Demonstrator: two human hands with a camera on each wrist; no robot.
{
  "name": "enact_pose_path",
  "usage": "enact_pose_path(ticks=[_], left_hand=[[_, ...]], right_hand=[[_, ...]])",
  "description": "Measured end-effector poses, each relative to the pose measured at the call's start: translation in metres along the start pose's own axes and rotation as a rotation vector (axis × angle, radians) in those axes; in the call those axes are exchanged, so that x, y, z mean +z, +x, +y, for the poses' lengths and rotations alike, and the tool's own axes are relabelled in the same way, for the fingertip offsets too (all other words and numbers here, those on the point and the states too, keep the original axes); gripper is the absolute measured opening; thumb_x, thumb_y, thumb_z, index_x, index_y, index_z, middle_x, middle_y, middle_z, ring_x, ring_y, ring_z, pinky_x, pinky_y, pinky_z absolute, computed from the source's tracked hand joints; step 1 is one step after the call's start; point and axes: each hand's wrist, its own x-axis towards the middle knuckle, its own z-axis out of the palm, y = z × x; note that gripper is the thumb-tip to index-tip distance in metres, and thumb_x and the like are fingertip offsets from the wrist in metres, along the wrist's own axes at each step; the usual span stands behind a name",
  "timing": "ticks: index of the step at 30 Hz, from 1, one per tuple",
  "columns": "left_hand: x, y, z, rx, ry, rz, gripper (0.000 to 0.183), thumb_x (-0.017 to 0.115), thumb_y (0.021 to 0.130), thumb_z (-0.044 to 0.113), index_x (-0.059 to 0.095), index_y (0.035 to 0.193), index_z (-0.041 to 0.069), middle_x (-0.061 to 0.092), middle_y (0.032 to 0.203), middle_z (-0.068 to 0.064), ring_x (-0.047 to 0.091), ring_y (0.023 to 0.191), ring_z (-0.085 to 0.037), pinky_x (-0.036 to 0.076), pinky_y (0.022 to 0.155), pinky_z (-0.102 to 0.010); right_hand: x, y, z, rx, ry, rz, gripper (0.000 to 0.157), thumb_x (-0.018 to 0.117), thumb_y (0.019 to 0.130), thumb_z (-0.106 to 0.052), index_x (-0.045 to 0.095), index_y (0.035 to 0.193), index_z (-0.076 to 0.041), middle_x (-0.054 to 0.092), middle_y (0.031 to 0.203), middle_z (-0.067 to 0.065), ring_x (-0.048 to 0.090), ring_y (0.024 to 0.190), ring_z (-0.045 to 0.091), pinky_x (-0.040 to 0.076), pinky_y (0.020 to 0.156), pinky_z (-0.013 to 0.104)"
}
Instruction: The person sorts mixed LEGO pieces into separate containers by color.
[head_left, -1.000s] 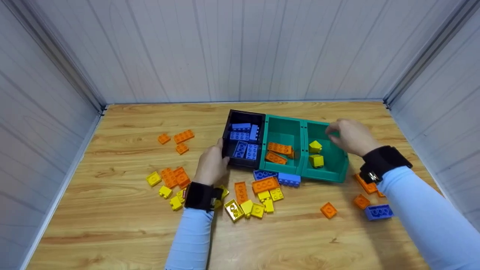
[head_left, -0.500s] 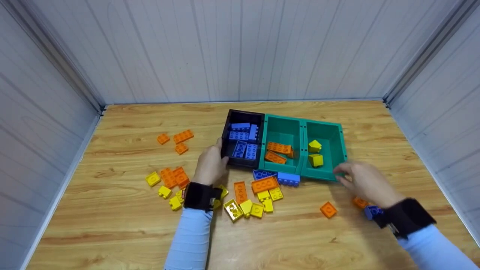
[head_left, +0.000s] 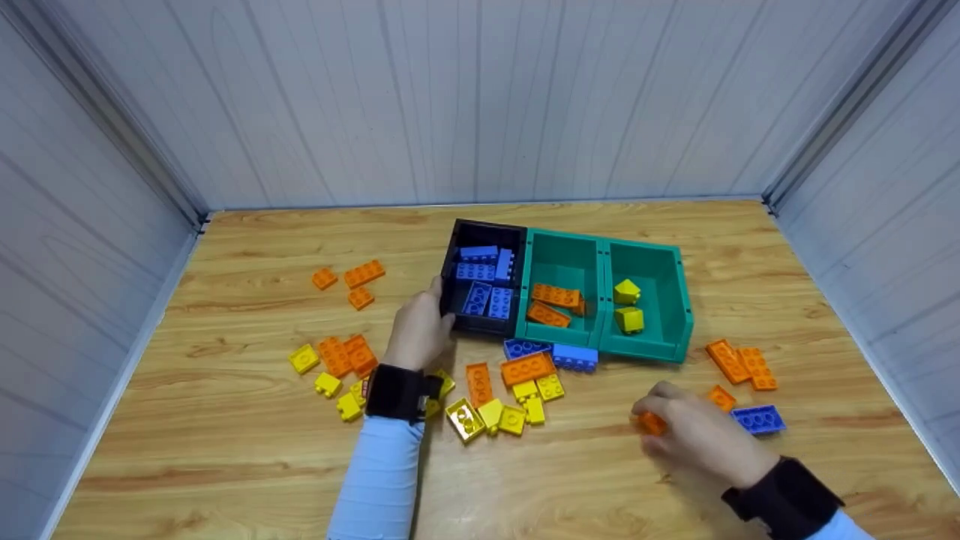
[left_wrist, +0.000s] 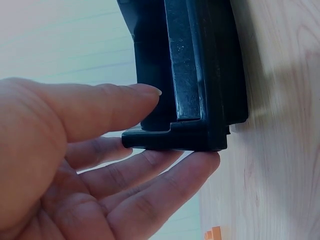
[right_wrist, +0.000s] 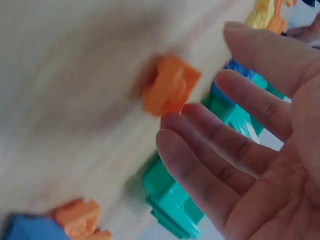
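Your left hand pinches a wall of the black plastic bin holding blue plastic bricks; your right hand, fingers spread, is at a small orange plastic brick on the wooden surface, contact unclear.

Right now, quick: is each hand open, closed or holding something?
Left hand: holding the black bin by its edge.
Right hand: open, fingers at an orange brick, not gripping it; contact can't be told.
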Motion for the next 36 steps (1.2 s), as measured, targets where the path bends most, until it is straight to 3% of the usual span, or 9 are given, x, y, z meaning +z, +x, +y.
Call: enact_pose_path(ticks=[5, 10, 17, 22, 25, 27, 30, 36], left_hand=[[0.001, 0.001, 0.0, -0.012, -0.007, -0.005, 0.068, 0.065, 0.095, 0.006, 0.03, 0.152, -0.004, 0.053, 0.137, -0.028, 0.058, 0.117, -0.041, 0.046, 0.101, -0.045], [0.001, 0.002, 0.002, -0.024, -0.008, -0.018, 0.069, 0.065, 0.095, 0.006, 0.029, 0.152, -0.003, 0.051, 0.139, -0.027, 0.056, 0.121, -0.04, 0.044, 0.104, -0.044], [0.0, 0.003, 0.002, -0.028, -0.023, -0.018, 0.068, 0.065, 0.094, 0.005, 0.03, 0.152, -0.004, 0.049, 0.141, -0.027, 0.054, 0.123, -0.039, 0.043, 0.105, -0.044], [-0.001, 0.003, 0.002, 0.001, -0.006, 0.0, 0.068, 0.067, 0.093, 0.005, 0.032, 0.151, -0.006, 0.054, 0.135, -0.029, 0.057, 0.118, -0.041, 0.046, 0.102, -0.045], [-0.001, 0.003, 0.001, 0.004, 0.0, 0.008, 0.067, 0.067, 0.093, 0.005, 0.034, 0.15, -0.006, 0.056, 0.132, -0.029, 0.058, 0.117, -0.041, 0.047, 0.101, -0.045], [-0.001, 0.002, 0.0, 0.008, 0.003, 0.013, 0.067, 0.068, 0.092, 0.005, 0.035, 0.15, -0.005, 0.058, 0.129, -0.029, 0.059, 0.115, -0.04, 0.048, 0.1, -0.046], [-0.001, 0.002, 0.001, 0.002, -0.003, 0.006, 0.067, 0.067, 0.093, 0.005, 0.034, 0.151, -0.005, 0.057, 0.131, -0.029, 0.059, 0.116, -0.04, 0.047, 0.1, -0.045], [-0.001, 0.001, 0.002, -0.029, -0.018, -0.008, 0.069, 0.066, 0.094, 0.006, 0.031, 0.152, -0.004, 0.053, 0.137, -0.028, 0.056, 0.12, -0.039, 0.044, 0.104, -0.044]], right_hand=[[0.007, 0.004, -0.001, 0.017, -0.043, 0.021, 0.029, 0.081, 0.078, -0.002, 0.072, 0.104, -0.013, 0.056, 0.096, -0.003, 0.057, 0.081, 0.013, 0.053, 0.068, 0.032], [0.006, 0.006, 0.002, 0.087, -0.069, 0.044, 0.028, 0.081, 0.079, -0.001, 0.072, 0.102, -0.013, 0.054, 0.095, -0.001, 0.054, 0.082, 0.013, 0.052, 0.07, 0.034], [-0.004, 0.012, 0.004, 0.155, 0.008, -0.037, 0.019, 0.077, 0.083, -0.003, 0.071, 0.099, -0.011, 0.062, 0.091, 0.0, 0.061, 0.082, 0.016, 0.055, 0.069, 0.035], [-0.021, 0.03, -0.008, 0.02, -0.05, 0.121, 0.024, 0.08, 0.082, -0.005, 0.073, 0.104, -0.007, 0.066, 0.096, 0.004, 0.063, 0.085, 0.018, 0.057, 0.071, 0.035], [-0.035, 0.049, -0.017, -0.097, -0.103, 0.241, 0.027, 0.081, 0.08, -0.005, 0.073, 0.106, -0.006, 0.068, 0.099, 0.006, 0.064, 0.085, 0.02, 0.057, 0.071, 0.035], [-0.044, 0.065, -0.021, -0.143, -0.125, 0.278, 0.026, 0.081, 0.081, -0.007, 0.073, 0.105, -0.008, 0.068, 0.1, 0.006, 0.064, 0.086, 0.02, 0.057, 0.071, 0.034], [-0.054, 0.092, -0.026, -0.178, -0.147, 0.261, 0.025, 0.08, 0.082, -0.008, 0.074, 0.106, -0.009, 0.068, 0.1, 0.006, 0.065, 0.085, 0.02, 0.058, 0.071, 0.034], [-0.061, 0.136, -0.027, -0.18, -0.195, 0.136, 0.025, 0.077, 0.085, -0.007, 0.072, 0.109, -0.005, 0.069, 0.101, 0.011, 0.066, 0.087, 0.025, 0.058, 0.075, 0.036]])
